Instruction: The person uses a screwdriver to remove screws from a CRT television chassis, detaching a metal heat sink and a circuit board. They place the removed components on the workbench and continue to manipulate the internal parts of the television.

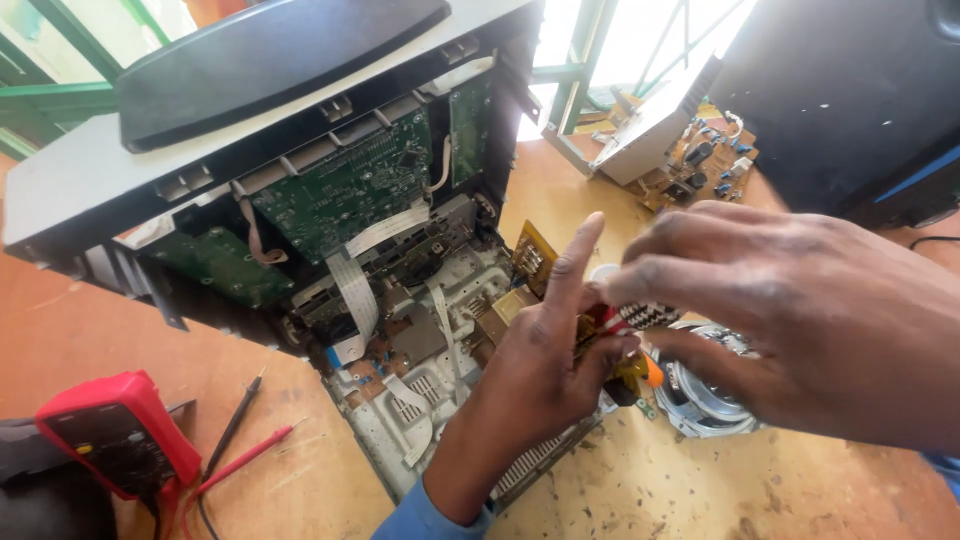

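Observation:
An opened grey electronic device [250, 150] stands on the wooden table, its green circuit boards [350, 185] and white ribbon cables [355, 290] exposed. My left hand [540, 350] reaches up from the bottom centre, index finger pointing upward, gripping a small part with yellow and red pieces [600, 330]. My right hand [800, 310] comes in from the right, large and close to the camera, its fingertips pinching the same small part, which has a black-and-white patterned section [645, 315]. Most of the part is hidden between the fingers.
A red multimeter [115, 430] with black and red probes [240, 440] lies at the lower left. A round metal speaker [700, 400] rests under my right hand. A brown circuit board [700, 160] and a black box [850, 100] sit at the back right.

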